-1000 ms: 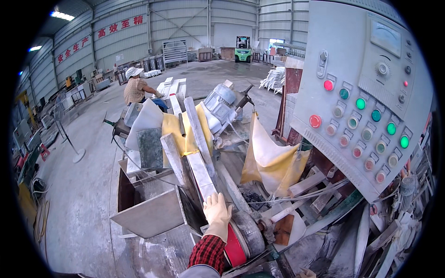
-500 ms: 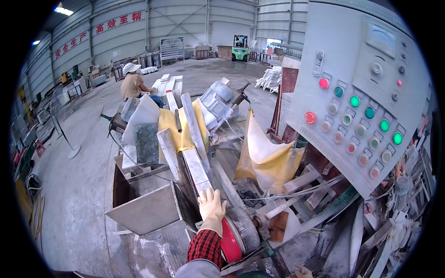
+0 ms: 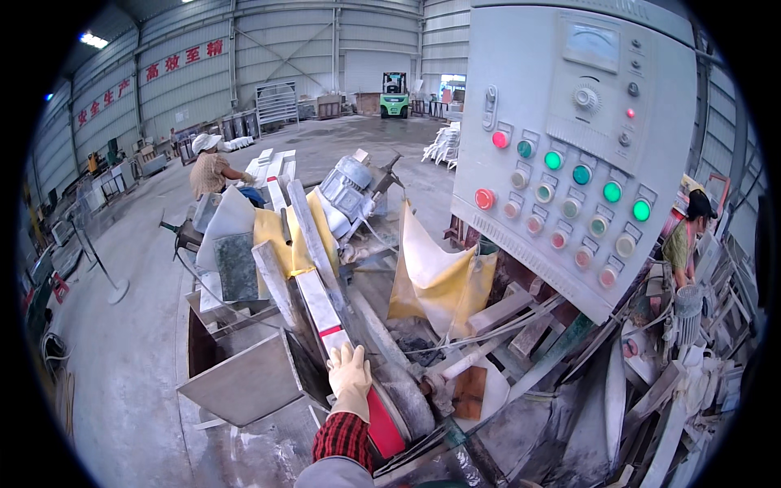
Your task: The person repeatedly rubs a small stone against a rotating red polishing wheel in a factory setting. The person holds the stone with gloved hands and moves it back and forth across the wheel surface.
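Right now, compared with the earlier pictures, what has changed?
The view turned right; a second worker appeared and the right hand left sight. A red stripe now shows ahead of the left hand, which stays on the white strips. The lit green buttons look unchanged.

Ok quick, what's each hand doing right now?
Left hand: open, palm down on a white strip, not gripping it.
Right hand: out of view, so I can't tell.

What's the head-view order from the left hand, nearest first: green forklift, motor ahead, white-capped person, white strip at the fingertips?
1. White strip, at the left hand.
2. Grey motor, ahead.
3. White-capped person, ahead left.
4. Green forklift, far back.
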Tool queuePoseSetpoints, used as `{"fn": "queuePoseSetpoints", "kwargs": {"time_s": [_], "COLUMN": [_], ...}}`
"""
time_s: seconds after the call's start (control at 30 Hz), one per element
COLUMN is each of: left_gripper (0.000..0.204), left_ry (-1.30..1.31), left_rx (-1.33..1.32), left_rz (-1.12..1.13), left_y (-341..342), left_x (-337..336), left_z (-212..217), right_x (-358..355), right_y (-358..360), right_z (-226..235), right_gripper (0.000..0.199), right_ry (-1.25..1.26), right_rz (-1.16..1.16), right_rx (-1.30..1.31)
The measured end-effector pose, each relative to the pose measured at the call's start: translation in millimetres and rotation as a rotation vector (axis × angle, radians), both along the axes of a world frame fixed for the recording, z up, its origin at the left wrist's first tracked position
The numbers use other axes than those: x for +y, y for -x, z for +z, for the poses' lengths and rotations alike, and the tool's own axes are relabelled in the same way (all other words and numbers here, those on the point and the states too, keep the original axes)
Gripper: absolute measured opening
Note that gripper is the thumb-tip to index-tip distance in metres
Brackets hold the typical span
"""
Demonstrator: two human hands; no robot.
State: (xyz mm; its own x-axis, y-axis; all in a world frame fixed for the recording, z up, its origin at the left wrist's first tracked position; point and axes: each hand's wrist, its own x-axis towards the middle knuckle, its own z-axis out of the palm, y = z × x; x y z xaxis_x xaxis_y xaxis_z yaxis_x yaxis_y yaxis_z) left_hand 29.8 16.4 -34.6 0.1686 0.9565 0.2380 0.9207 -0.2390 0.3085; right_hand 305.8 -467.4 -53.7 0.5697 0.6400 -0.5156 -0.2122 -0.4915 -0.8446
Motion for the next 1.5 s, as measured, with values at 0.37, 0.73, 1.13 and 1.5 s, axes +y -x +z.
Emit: {"fn": "queuePoseSetpoints", "kwargs": {"time_s": [0.37, 0.73, 1.13, 1.5], "left_gripper": [0.033, 0.063, 0.039, 0.080], "left_ry": [-0.110, 0.128, -0.072, -0.806], "left_rx": [-0.071, -0.541, -0.012, 0.468], "left_rz": [-0.082, -0.813, -1.020, -0.395], "left_y": [-22, -100, -166, -11], "left_x": [-128, -247, -231, -80], "left_z": [0, 68, 87, -84], "right_x": [-20, 85, -31, -294], "right_y": [-20, -20, -88, -146], "right_z": [-42, -4, 9, 19], "right_gripper": [0.030, 0.045, 0.065, 0.072], "right_ry": [0.005, -0.404, -0.763, -0.455], "right_rz": [0.263, 0.115, -0.716, -1.627], "right_rx": [-0.230, 0.609, -0.004, -0.182]}}
